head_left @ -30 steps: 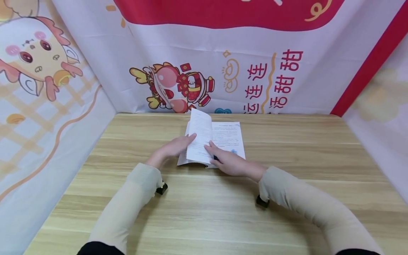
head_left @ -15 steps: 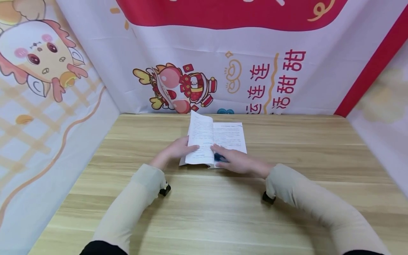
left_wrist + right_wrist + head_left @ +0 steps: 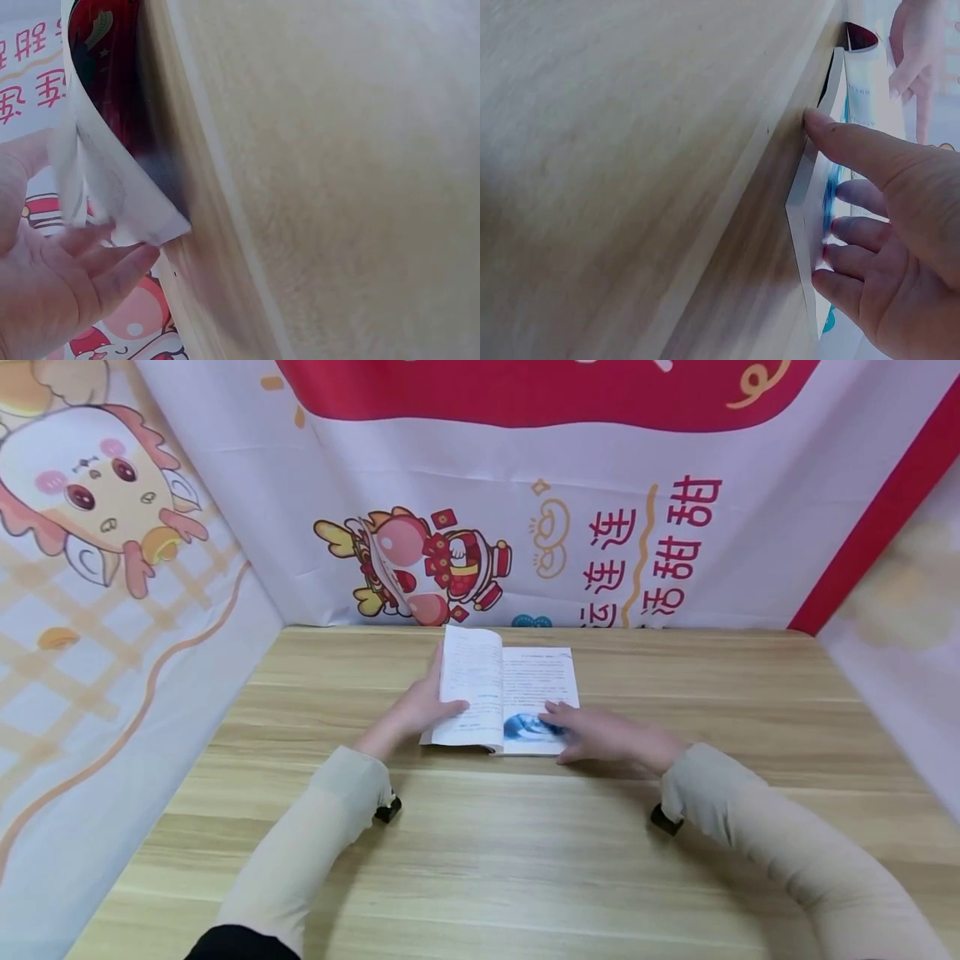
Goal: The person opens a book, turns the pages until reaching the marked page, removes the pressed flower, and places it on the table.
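Note:
A paperback book (image 3: pixel 534 681) lies spread open near the far side of the table, with printed text and a blue picture (image 3: pixel 527 727) on its right page. My left hand (image 3: pixel 420 703) grips the left half, thumb over the page and fingers behind the outer edge. In the left wrist view, those fingers (image 3: pixel 120 277) hold lifted leaves and the cover (image 3: pixel 112 90), whose underside looks red and dark. My right hand (image 3: pixel 907 225) lies at the right page with fingers spread loosely; the right wrist view puts its fingertips on the paper and its thumb by the near edge.
The wood-grain table (image 3: pixel 487 860) runs back to a printed cloth (image 3: pixel 465 452) hanging behind it. Another patterned cloth (image 3: pixel 150 635) walls the left side. Black wrist mounts (image 3: pixel 388 810) sit under both sleeves.
The raised leaf has settled to the left under my left thumb. My right hand has slid right from the book's middle toward its right edge, uncovering the blue picture.

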`<state>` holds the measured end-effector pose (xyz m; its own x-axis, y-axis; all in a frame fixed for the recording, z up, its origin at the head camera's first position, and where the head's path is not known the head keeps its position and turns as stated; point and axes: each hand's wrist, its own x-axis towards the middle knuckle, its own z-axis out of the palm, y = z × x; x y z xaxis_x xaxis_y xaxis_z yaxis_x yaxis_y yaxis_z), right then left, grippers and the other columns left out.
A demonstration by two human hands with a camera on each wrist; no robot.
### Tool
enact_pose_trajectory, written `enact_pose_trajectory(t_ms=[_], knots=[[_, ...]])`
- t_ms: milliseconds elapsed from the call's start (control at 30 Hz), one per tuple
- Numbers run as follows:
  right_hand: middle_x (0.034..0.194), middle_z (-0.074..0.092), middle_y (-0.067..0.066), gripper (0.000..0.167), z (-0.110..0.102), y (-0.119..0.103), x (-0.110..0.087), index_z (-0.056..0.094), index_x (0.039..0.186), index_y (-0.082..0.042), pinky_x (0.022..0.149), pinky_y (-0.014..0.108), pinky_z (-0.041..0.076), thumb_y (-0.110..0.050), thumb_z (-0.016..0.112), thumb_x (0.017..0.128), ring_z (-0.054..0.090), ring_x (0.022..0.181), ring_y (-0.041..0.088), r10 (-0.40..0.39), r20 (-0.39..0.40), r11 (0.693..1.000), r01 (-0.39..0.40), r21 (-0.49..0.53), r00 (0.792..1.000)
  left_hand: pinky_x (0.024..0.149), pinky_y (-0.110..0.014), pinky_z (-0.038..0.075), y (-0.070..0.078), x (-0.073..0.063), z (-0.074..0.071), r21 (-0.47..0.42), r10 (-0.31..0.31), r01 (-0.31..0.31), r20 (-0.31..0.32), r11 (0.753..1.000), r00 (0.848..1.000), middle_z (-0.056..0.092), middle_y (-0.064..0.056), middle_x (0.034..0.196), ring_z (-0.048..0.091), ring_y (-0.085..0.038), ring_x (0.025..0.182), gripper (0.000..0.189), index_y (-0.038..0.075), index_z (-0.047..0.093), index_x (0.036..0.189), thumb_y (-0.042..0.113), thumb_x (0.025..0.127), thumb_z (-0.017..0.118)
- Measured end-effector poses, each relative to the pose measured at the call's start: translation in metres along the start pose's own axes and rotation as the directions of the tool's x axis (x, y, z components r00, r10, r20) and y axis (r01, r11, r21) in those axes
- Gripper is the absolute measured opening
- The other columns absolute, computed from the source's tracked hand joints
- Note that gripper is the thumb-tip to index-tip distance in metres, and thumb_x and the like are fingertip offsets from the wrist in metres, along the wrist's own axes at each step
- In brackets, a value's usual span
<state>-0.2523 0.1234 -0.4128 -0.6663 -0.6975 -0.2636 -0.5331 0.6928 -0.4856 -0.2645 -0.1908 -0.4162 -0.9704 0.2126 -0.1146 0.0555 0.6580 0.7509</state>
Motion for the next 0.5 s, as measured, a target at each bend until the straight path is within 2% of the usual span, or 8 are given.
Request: enact_pose_trajectory(t_ms=[167, 233, 367, 500], knots=[[0.165, 0.029, 0.017, 0.073, -0.0037, 0.0000, -0.0051, 0.041, 0.156, -0.004, 0.120, 0.052, 0.026, -0.023, 0.077, 0.095, 0.025, 0.151, 0.036, -0.027, -0.017, 0.999, 0.026, -0.032, 0.999, 0.124, -0.051, 0.013, 0.0061, 0.0005, 0.0002, 0.121, -0.009, 0.010, -0.016, 0.993, 1.000, -0.009, -0.016, 0.171, 0.007, -0.036, 0.156, 0.097, 0.013, 0.005, 0.166, 0.021, 0.098, 0.072], [0.164, 0.030, 0.018, 0.072, -0.0044, 0.0000, -0.0058, 0.042, 0.155, -0.003, 0.120, 0.052, 0.027, -0.022, 0.077, 0.095, 0.027, 0.150, 0.037, -0.037, -0.021, 0.998, 0.036, -0.043, 0.999, 0.124, -0.051, 0.013, 0.0072, 0.0016, 0.0007, 0.175, -0.011, 0.010, 0.005, 0.985, 1.000, -0.011, -0.018, 0.169, 0.005, -0.037, 0.155, 0.086, 0.012, 0.015, 0.166, 0.022, 0.100, 0.069], [0.164, 0.030, 0.017, 0.072, -0.0058, 0.0010, -0.0052, 0.042, 0.155, -0.003, 0.120, 0.052, 0.027, -0.022, 0.077, 0.095, 0.027, 0.150, 0.037, -0.035, -0.007, 0.998, 0.034, -0.051, 0.999, 0.123, -0.054, 0.016, 0.0088, 0.0034, 0.0025, 0.251, -0.021, 0.005, 0.062, 0.968, 0.998, -0.008, -0.017, 0.170, 0.007, -0.038, 0.155, 0.068, 0.023, 0.029, 0.163, 0.023, 0.104, 0.063], [0.165, 0.027, 0.015, 0.071, -0.0087, 0.0022, -0.0049, 0.041, 0.156, -0.006, 0.120, 0.052, 0.025, -0.023, 0.075, 0.096, 0.023, 0.152, 0.036, -0.014, 0.027, 0.999, 0.015, -0.033, 1.000, 0.120, -0.062, 0.017, 0.0107, 0.0036, 0.0051, 0.318, -0.047, 0.012, 0.104, 0.948, 0.993, -0.011, -0.015, 0.170, 0.001, -0.042, 0.155, 0.058, 0.033, 0.033, 0.161, 0.027, 0.107, 0.055]])
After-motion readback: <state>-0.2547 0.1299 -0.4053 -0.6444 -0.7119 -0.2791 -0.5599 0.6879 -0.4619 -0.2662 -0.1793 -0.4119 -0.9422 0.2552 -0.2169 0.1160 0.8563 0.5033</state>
